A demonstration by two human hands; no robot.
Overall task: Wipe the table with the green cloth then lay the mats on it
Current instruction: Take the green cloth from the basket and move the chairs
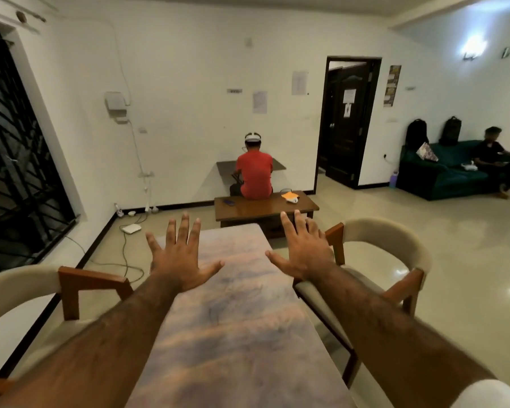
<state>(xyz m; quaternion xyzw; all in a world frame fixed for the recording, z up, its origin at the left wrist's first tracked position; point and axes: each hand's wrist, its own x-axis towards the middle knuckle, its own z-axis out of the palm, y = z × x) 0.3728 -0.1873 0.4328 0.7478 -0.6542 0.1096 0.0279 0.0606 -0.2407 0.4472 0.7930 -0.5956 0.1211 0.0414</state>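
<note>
Forearms come in from the bottom edge, both stretched forward over the table (242, 334), a long marbled pink-grey top running straight away from the camera. Cream padded chair with wooden frame (71, 284) sits just beside the table's left edge. Left hand (180, 260) is over the far left part of the table, palm down, fingers spread wide and straight, holding nothing. Right hand (302, 254) is the same, spread wide, nothing in it, over the far right edge. Can't tell if either palm touches the top. Second cream chair (389, 240) is beside the right edge, near the right hand.

Background: dark window with grille (18, 160) at far left; white box with cables (131, 228) on the floor; person in a red shirt (255, 175), back to camera, headset on, seated on a low wooden table (262, 206) just past the main table's far end; dark door (348, 122); green sofa (442, 175) at right with a seated person (492, 154).
</note>
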